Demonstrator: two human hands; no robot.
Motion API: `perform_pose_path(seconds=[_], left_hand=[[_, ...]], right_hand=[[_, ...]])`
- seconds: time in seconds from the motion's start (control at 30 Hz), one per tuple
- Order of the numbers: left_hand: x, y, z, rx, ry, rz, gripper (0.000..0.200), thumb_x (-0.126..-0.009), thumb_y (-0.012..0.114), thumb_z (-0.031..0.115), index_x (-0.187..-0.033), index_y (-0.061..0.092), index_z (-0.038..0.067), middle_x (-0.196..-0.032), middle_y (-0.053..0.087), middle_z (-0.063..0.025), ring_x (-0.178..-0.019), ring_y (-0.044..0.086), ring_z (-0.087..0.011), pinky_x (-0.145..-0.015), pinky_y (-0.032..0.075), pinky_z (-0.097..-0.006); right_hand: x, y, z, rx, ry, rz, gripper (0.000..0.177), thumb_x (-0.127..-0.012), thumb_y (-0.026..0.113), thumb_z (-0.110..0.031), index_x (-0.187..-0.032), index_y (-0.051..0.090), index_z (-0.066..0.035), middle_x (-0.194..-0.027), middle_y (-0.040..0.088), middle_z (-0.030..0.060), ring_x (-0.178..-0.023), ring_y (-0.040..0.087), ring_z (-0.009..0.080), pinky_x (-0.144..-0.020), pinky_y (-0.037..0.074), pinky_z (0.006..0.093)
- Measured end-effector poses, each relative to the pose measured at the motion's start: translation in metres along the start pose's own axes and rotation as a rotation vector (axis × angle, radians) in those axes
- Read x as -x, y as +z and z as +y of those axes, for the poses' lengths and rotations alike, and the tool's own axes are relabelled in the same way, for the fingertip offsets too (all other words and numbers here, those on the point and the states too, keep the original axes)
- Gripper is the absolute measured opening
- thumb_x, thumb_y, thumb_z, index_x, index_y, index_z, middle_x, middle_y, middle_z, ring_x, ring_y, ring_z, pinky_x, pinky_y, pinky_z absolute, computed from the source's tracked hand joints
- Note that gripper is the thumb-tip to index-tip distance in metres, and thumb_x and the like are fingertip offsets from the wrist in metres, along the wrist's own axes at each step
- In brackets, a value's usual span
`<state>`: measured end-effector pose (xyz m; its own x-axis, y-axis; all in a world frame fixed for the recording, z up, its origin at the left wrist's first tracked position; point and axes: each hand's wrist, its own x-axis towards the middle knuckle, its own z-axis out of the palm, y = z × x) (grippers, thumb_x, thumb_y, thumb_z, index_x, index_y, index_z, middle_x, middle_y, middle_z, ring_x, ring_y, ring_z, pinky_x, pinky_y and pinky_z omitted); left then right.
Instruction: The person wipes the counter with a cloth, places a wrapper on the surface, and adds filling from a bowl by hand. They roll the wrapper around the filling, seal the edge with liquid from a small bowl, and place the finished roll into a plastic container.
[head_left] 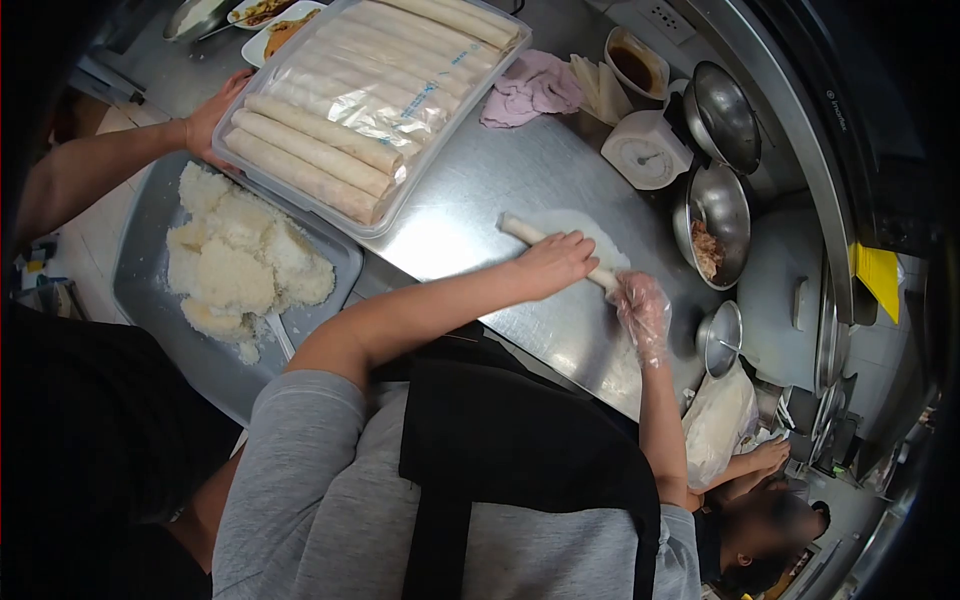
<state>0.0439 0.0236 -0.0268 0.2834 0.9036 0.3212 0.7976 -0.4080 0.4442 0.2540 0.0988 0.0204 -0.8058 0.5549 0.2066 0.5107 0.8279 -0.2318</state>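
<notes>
A long white roll [520,230] lies slantwise on a thin white round sheet [585,228] on the steel table [450,215]. My bare left hand [555,265] rests over the middle of the roll, its fingers bent round it. At the roll's lower right end, my right hand [643,315], in a clear plastic glove, has its fingers closed around it. Farther left, a lidless clear plastic box [370,222] holds several similar rolls, some under printed plastic film.
At the left, a co-worker's hand [208,120] holds the box beside a grey tub [140,265] of white crumbly food. A pink cloth [530,90], scale [645,150], metal bowls [735,225] and sauce container [635,68] stand beyond. Another person [765,535] is at lower right.
</notes>
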Motion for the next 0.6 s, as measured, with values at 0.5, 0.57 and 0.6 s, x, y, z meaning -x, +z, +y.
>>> perform_pose_path(seconds=[0.5,0.57,0.6], left_hand=[[0.043,-0.011,0.038,-0.105,0.067,0.193,0.036,-0.081,0.052,0.011,-0.115,0.058,0.003,-0.112,0.055,-0.0057,-0.106,0.05,-0.0214,-0.093,0.037,-0.0361],[0.055,-0.007,0.045,-0.2,0.11,0.059,0.048,-0.082,0.054,0.012,-0.128,0.049,-0.001,-0.131,0.049,-0.0104,-0.12,0.045,-0.0242,-0.1,0.035,-0.0383],[0.058,-0.005,0.043,-0.194,0.122,0.058,0.048,-0.082,0.054,0.012,-0.128,0.049,-0.001,-0.131,0.049,-0.0104,-0.12,0.045,-0.0242,-0.1,0.035,-0.0383]], right_hand=[[0.017,0.003,0.0,-0.562,0.28,-0.204,0.013,-0.079,0.068,-0.011,-0.088,0.067,-0.002,-0.082,0.064,0.0093,-0.076,0.06,0.0234,-0.071,0.048,0.0328],[0.016,0.006,0.004,-0.585,0.329,-0.239,0.014,-0.078,0.069,-0.011,-0.087,0.066,-0.001,-0.082,0.064,0.0101,-0.077,0.06,0.0229,-0.072,0.048,0.033],[0.015,0.004,0.003,-0.607,0.375,-0.269,0.016,-0.077,0.07,-0.012,-0.087,0.066,0.0,-0.083,0.064,0.011,-0.078,0.061,0.0224,-0.072,0.048,0.0332]])
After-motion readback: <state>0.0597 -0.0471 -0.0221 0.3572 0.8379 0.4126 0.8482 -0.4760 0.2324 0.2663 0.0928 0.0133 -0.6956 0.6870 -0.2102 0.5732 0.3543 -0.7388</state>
